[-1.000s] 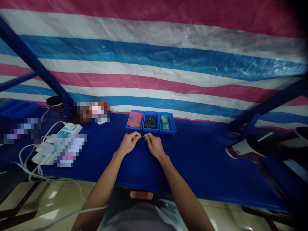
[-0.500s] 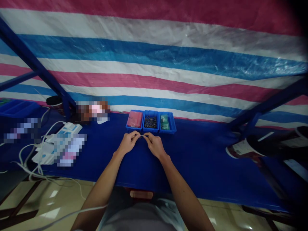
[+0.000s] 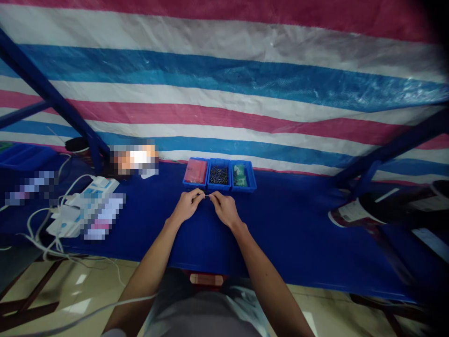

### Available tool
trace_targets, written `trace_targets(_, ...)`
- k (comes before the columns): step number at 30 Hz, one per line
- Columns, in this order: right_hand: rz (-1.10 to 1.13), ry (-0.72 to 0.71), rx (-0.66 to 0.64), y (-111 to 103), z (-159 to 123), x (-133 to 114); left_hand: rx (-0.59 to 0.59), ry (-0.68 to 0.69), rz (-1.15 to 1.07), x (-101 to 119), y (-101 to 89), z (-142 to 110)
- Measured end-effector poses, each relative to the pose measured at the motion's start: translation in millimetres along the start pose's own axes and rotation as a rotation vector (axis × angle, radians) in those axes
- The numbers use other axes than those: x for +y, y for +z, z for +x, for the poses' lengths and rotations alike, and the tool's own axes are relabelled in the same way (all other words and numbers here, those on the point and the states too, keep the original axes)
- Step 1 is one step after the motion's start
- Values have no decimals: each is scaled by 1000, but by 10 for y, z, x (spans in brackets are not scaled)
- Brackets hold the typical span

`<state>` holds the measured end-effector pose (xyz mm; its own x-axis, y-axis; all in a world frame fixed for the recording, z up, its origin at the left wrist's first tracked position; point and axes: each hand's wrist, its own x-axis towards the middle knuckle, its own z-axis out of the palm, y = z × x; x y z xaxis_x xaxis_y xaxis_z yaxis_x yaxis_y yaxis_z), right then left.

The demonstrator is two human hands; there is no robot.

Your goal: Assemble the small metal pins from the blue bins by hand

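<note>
My left hand [image 3: 187,206] and my right hand [image 3: 224,209] meet over the blue table [image 3: 294,234], fingers pinched together. Between their fingertips is a small dark part [image 3: 207,197], too small to name. Just beyond the hands stand three small blue bins in a row: the left bin [image 3: 195,172] holds pink pieces, the middle bin [image 3: 219,175] holds several dark thin parts, the right bin [image 3: 242,175] holds green pieces.
White power strips with cables [image 3: 80,206] lie at the left of the table. A dark round container [image 3: 365,210] sits at the right. Blue frame bars [image 3: 52,98] slant up on both sides before a striped tarpaulin [image 3: 245,93]. A blue tray [image 3: 24,157] is far left.
The hands stay pinched together on the small part; only the camera view has shifted slightly.
</note>
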<state>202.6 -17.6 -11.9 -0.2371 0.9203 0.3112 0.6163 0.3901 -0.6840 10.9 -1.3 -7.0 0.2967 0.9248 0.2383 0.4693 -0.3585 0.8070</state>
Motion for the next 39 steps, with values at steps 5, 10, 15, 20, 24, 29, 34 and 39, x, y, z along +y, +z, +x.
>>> trace_targets(5,-1,9,34,-3,-1,5,-1,-3,-3,-12,6,-2)
trace_targets(10,12,7,68,13,-3,38,-5,-5,21,-32,16,-7)
trace_targets(15,39,12,93,56,4,44,5,-13,38,-21,15,-4)
trace_targets(20,65,48,98,91,20,35,16,-17,62,-2,11,1)
trace_targets(24,88,61,104,99,32,45,11,-28,75,-6,21,10)
trace_targets(29,136,79,97,92,30,60,7,-46,80,-7,35,19)
trace_targets(34,163,104,92,85,21,62,-6,-47,112,-2,33,19)
trace_targets(39,163,112,98,99,26,68,-1,-52,105,-7,30,22)
